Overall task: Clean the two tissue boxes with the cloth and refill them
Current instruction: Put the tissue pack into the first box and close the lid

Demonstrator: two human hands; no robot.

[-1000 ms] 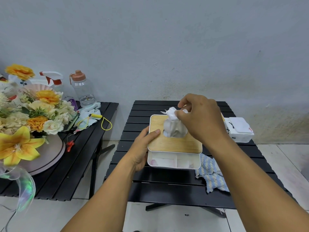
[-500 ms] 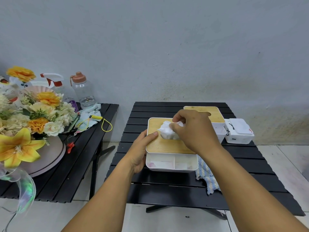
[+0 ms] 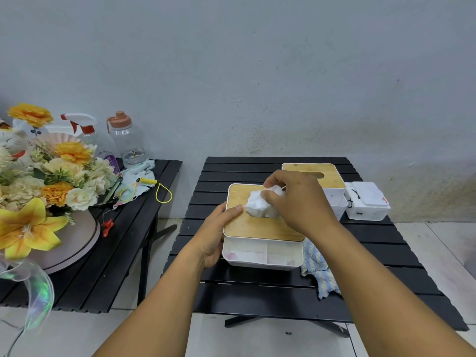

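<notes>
The nearer tissue box (image 3: 262, 229) stands at the middle of the black slatted worktop (image 3: 257, 300). It has a white body with rounded corners and a pale wooden lid. Its front is an open tray split into two compartments, with something pinkish lying in them. A crumpled white tissue (image 3: 257, 207) bunches up from the middle of the lid. The right hand (image 3: 298, 202) reaches over the lid from the right, its fingers (image 3: 273, 179) curled and pinching the top of that tissue against the thumb. The left hand (image 3: 213, 238) grips the box's left side, thumb laid flat on the lid's edge and the other fingers wrapped round the white wall. The second tissue box (image 3: 328, 181) sits just behind and to the right, with the same wooden lid and a dark oval slot. The cloth (image 3: 319, 269), knitted in blue and pale yellow stripes, lies crumpled against the nearer box's right front corner. A small white lidded container (image 3: 367, 202) stands at the worktop's right edge beside the second box. To the left a second black slatted table (image 3: 103, 266) carries a large arrangement of yellow, orange and cream flowers (image 3: 51, 176), a spray bottle (image 3: 87, 130), a clear water bottle (image 3: 127, 140) with an orange cap, and a coiled yellow cord (image 3: 159, 191). Behind both is a plain grey-blue wall (image 3: 257, 73), stained near its base, and the floor (image 3: 450, 240) is pale tile.
</notes>
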